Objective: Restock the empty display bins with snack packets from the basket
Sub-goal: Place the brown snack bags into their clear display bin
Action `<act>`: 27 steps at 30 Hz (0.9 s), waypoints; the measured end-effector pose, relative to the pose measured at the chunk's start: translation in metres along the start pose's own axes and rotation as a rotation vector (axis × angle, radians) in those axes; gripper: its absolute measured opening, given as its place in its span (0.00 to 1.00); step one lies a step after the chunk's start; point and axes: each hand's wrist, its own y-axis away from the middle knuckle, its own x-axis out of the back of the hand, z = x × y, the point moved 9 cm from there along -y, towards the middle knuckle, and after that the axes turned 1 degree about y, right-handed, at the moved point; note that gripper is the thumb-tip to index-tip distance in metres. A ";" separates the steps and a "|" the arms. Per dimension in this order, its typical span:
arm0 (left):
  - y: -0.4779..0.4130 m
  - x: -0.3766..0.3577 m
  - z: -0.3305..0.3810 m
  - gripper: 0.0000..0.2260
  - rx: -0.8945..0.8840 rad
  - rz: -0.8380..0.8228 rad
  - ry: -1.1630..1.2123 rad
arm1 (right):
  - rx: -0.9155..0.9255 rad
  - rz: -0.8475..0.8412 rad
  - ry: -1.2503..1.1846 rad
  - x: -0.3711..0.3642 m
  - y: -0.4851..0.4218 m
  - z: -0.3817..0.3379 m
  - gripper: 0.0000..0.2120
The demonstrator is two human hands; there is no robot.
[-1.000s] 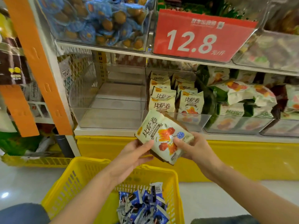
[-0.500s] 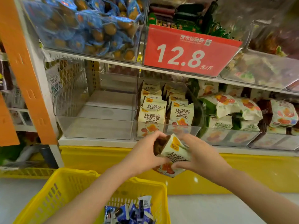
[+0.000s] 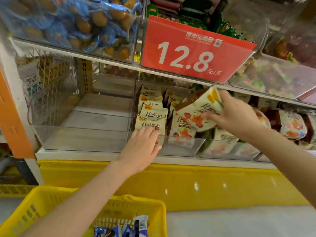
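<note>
From your head camera, your right hand (image 3: 236, 116) at centre right pinches one cream snack packet (image 3: 199, 111) between thumb and fingers, holding it tilted above the right row of the clear middle bin (image 3: 179, 146) on the lower shelf. That bin holds two rows of the same cream packets (image 3: 151, 117): about four show in the left row, and at least two in the right row, the rest hidden behind the held one. Your left hand (image 3: 142, 147) at frame centre lies flat, fingers together and extended, holding nothing, its fingertips (image 3: 153, 131) on the bin's front lip against the front packet of the left row.

Left of it stands one clear empty bin (image 3: 82, 141). In the lower left corner, one yellow basket (image 3: 34, 212) holds blue-and-white packets (image 3: 124, 229); about four or five show, and more are cut off by the frame edge. One red price sign (image 3: 191, 52) reading 12.8 hangs at upper centre. One bin of blue-wrapped snacks (image 3: 71, 23) fills the upper left.
</note>
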 end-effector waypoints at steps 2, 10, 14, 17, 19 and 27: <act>-0.005 0.000 0.000 0.21 -0.004 0.016 -0.020 | 0.083 -0.081 0.092 -0.029 -0.008 -0.018 0.28; -0.006 -0.001 -0.002 0.18 -0.045 0.058 -0.039 | 0.204 -0.458 0.251 -0.075 -0.029 -0.010 0.34; -0.002 -0.002 -0.001 0.20 -0.043 0.075 -0.007 | 0.218 -0.578 0.210 -0.106 -0.033 -0.023 0.34; 0.002 -0.003 -0.002 0.21 -0.045 0.076 0.006 | 0.176 -0.617 0.176 -0.125 -0.034 -0.017 0.30; 0.002 -0.004 -0.002 0.21 -0.047 0.079 0.001 | 0.152 -0.634 0.160 -0.134 -0.031 -0.012 0.31; 0.004 -0.004 -0.002 0.22 -0.042 0.056 -0.008 | 0.102 -0.670 0.150 -0.145 -0.024 -0.007 0.32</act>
